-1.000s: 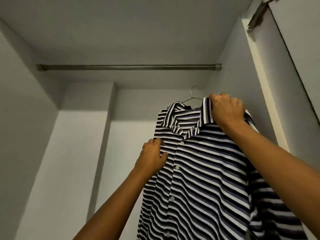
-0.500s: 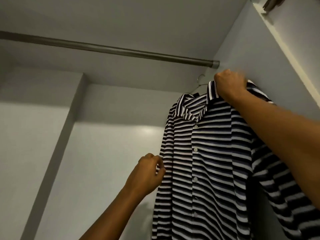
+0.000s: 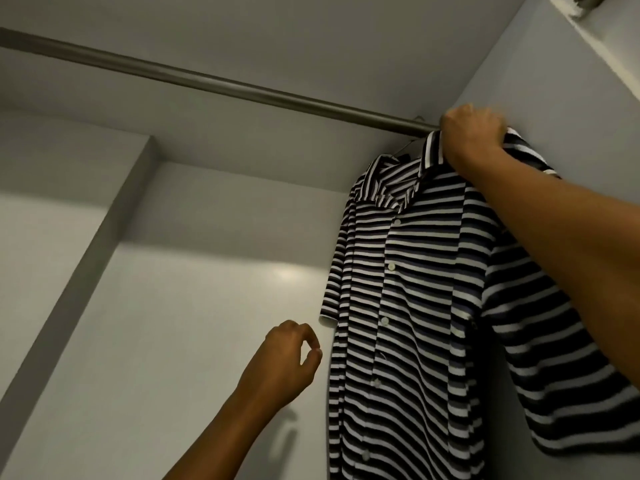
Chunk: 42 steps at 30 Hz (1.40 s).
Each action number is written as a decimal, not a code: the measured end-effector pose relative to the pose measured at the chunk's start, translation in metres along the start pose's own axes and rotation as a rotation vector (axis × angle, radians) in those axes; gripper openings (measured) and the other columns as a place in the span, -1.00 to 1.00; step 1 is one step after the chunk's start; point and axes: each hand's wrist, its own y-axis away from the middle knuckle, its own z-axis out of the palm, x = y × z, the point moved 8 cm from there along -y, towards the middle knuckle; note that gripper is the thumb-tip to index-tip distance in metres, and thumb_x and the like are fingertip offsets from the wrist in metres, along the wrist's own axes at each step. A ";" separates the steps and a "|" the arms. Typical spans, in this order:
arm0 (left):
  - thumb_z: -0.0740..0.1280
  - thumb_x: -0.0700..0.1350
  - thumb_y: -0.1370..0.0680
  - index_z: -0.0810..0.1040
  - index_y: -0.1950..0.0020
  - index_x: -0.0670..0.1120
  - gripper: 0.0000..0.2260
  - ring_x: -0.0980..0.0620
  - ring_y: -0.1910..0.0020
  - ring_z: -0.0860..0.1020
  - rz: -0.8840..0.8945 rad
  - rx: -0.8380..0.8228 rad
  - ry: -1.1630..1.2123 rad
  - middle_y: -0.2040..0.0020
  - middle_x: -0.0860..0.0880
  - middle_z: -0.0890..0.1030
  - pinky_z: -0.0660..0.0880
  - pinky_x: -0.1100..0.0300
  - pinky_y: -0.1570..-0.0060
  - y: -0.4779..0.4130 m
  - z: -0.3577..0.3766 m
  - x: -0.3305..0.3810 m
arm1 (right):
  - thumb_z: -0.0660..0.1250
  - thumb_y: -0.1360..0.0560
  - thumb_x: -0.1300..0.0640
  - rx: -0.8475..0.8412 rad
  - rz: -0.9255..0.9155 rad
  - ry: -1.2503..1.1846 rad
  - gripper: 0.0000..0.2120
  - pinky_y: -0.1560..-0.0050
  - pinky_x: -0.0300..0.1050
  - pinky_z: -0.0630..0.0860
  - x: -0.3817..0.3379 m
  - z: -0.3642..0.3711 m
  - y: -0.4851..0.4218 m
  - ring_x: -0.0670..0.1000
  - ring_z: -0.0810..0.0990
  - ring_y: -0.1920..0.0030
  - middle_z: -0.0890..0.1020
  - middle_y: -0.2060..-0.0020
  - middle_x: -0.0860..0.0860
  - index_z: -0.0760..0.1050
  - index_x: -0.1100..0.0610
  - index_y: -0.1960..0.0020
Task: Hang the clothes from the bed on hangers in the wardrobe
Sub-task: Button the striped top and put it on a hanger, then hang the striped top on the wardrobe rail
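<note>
Shirt point(image 3: 415, 289): soft, light knit, hangs limp below right hand point(image 3: 472, 133), whose fingers clamp the collar at the rail point(image 3: 207, 83). Left hand point(image 3: 287, 362) fingers are loosely curled and empty, beside the sleeve hem. Likely best gripped at the hanger point(image 3: 403, 148) shoulder, since fabric alone slips.

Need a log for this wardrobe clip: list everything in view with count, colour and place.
shirt: one, black-and-white striped, buttoned, hanging at the wardrobe's right end.
hanger: one, thin wire, just showing above the collar; cannot tell whether it is hooked on the rod.
rod: one, grey metal, across the wardrobe's top.
wardrobe: one, white walls, all around.
right hand: one, grips the shirt's collar, up by the rod's right end.
left hand: one, loosely curled, holds nothing, just left of the shirt and apart from it.
</note>
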 end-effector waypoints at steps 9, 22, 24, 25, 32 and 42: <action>0.25 -0.01 -0.56 0.54 -0.02 0.01 -0.88 0.18 0.00 0.44 0.030 0.038 0.069 -0.01 0.10 0.48 0.27 0.39 0.16 0.008 -0.016 0.020 | 0.19 -0.51 0.40 0.053 -0.035 0.176 -0.81 -0.13 0.09 0.38 0.002 -0.031 0.026 0.27 0.54 -0.06 0.58 0.03 0.23 0.54 0.29 -0.04; 0.33 -0.12 -0.51 0.55 0.05 -0.02 -0.96 0.22 0.16 0.49 0.132 0.076 0.471 0.09 0.04 0.56 0.37 0.48 0.22 0.072 -0.037 0.106 | 0.20 -0.49 0.25 -0.154 -0.300 -0.222 -0.78 0.15 -0.06 0.44 -0.060 -0.087 0.189 0.17 0.50 -0.04 0.55 0.01 0.16 0.51 0.22 -0.09; 0.34 -0.14 -0.51 0.56 0.06 -0.06 -0.95 0.21 0.22 0.50 0.133 0.042 0.539 0.14 0.02 0.59 0.38 0.48 0.27 0.092 -0.034 0.118 | 0.17 -0.52 0.19 -0.217 -0.341 -0.245 -0.81 0.16 -0.01 0.51 -0.059 -0.103 0.234 0.12 0.51 0.04 0.56 0.07 0.12 0.52 0.19 -0.04; 0.34 -0.12 -0.51 0.55 0.06 -0.07 -0.95 0.19 0.24 0.50 0.127 0.011 0.578 0.17 0.01 0.59 0.38 0.47 0.30 0.105 -0.031 0.124 | 0.17 -0.53 0.16 -0.261 -0.351 -0.248 -0.81 0.15 0.02 0.51 -0.056 -0.113 0.257 0.11 0.51 0.06 0.56 0.08 0.11 0.52 0.18 -0.04; 0.33 -0.07 -0.53 0.54 0.08 -0.11 -0.89 0.15 0.33 0.54 0.226 -0.251 0.925 0.32 0.07 0.57 0.41 0.40 0.38 0.216 -0.020 0.218 | 0.20 -0.54 0.11 -0.561 -0.138 -0.100 -0.78 -0.02 0.07 0.48 0.020 -0.199 0.389 0.14 0.51 -0.04 0.56 -0.01 0.13 0.51 0.17 -0.10; 0.28 0.09 -0.53 0.53 0.00 -0.07 -0.76 0.22 0.33 0.46 0.506 -0.437 1.399 0.24 0.03 0.53 0.29 0.44 0.33 0.338 -0.152 0.490 | 0.27 -0.53 0.13 -0.582 0.191 0.395 -0.77 0.02 0.04 0.53 0.177 -0.478 0.465 0.11 0.54 -0.05 0.59 -0.02 0.10 0.53 0.13 -0.16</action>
